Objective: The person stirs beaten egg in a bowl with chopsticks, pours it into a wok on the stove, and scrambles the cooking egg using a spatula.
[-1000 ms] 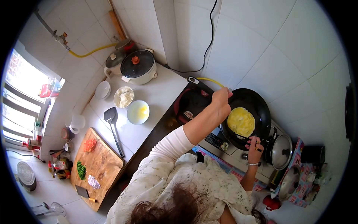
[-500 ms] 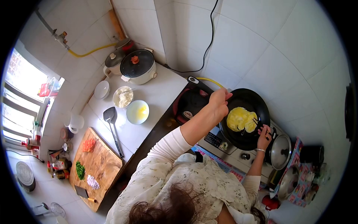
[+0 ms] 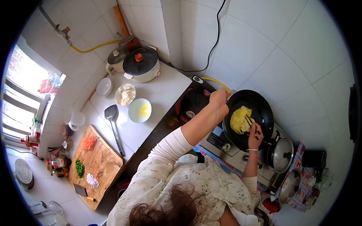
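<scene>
My right hand [image 3: 255,138] is closed around dark chopsticks [image 3: 248,119], whose tips touch the yellow cooked egg [image 3: 240,120]. The egg lies bunched toward the left of a deep black frying pan [image 3: 263,108] on the stove. At the pan's left rim my left hand [image 3: 219,101] is closed, fingers curled in; a small dark bit shows by the fingers, but what they grip is hidden. A pale bowl [image 3: 136,116] with some yellow liquid left in it stands on the counter, beside a bowl of white rice [image 3: 122,98].
Left, a cutting board [image 3: 109,160] holds chopped orange, green and pale pieces and a knife [image 3: 81,190]. A black spatula [image 3: 115,130] lies on the counter near an electric pot [image 3: 145,75]. A lidded pan [image 3: 281,156] sits right of the frying pan, a dark appliance [image 3: 190,101] left.
My right hand has moved left and slightly up over the pan with the chopsticks. The egg has gone from a flat, spread sheet to a narrower, folded heap. My left hand has barely moved.
</scene>
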Demonstrator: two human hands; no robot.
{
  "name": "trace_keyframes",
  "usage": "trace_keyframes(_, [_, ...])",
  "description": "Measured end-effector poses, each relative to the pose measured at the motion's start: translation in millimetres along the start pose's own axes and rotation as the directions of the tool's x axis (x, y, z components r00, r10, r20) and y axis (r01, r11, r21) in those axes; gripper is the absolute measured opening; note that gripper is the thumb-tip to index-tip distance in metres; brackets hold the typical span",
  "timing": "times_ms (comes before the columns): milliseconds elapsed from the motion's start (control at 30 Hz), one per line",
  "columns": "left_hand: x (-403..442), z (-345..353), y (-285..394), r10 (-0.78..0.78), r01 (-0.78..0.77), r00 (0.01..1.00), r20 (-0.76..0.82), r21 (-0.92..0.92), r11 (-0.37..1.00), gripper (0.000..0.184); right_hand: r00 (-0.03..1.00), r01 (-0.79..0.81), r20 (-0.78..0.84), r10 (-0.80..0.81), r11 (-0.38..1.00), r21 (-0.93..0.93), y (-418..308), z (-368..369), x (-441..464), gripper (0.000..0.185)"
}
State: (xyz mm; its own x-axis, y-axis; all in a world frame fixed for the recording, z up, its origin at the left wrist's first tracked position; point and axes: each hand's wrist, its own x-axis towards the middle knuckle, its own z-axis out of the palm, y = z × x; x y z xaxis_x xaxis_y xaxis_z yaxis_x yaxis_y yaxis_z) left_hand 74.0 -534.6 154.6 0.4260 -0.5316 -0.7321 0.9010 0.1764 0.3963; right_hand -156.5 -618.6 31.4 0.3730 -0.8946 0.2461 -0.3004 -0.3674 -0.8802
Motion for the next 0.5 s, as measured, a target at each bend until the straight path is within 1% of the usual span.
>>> trace_keyframes(100, [-5.4,4.3,0.0,0.013,-0.012,0.999,-0.036,0.006,1.0,0.012,0.998,0.052,-0.029,-0.049,0.994,0.094,-6.2,7.9,-6.0,0.019])
trace_keyframes(133, [-3.2,3.2,0.0,0.004,-0.004,1.0,-0.029,-0.001,1.0,0.012,0.983,0.181,-0.019,-0.181,0.983,-0.014,-9.6,6.1,-10.6,0.015])
trace_keyframes(167, [2.9,1.1,0.0,-0.006,0.006,1.0,-0.023,-0.008,1.0,0.012,0.962,0.27,0.058,-0.265,0.956,-0.112,-22.6,4.5,-15.4,0.014])
trace_keyframes(233, [15.0,-3.7,-1.2,-0.01,0.009,1.0,-0.016,-0.034,0.999,0.011,0.888,0.452,0.231,-0.398,0.847,-0.28,-52.6,3.5,-26.9,0.011])
trace_keyframes(267, [20.8,-6.9,-2.0,-0.004,0.003,1.0,-0.016,-0.055,0.998,0.01,0.868,0.479,0.315,-0.384,0.814,-0.328,-50.7,4.7,-35.5,0.011])
trace_keyframes(367, [15.6,-11.7,2.8,-0.027,0.025,0.999,-0.019,-0.106,0.994,0.009,0.832,0.546,0.39,-0.395,0.71,-0.445,-44.5,13.3,-55.7,0.018])
trace_keyframes(400, [12.7,-12.8,5.1,-0.04,0.038,0.999,-0.02,-0.12,0.992,0.009,0.843,0.532,0.368,-0.393,0.711,-0.461,-37.7,16.1,-60.2,0.025])
trace_keyframes(500, [28.9,-25.3,7.4,-0.057,0.056,0.998,-0.008,-0.122,0.991,0.011,0.851,0.518,0.355,-0.387,0.728,-0.449,-39.3,12.7,-59.9,0.031])
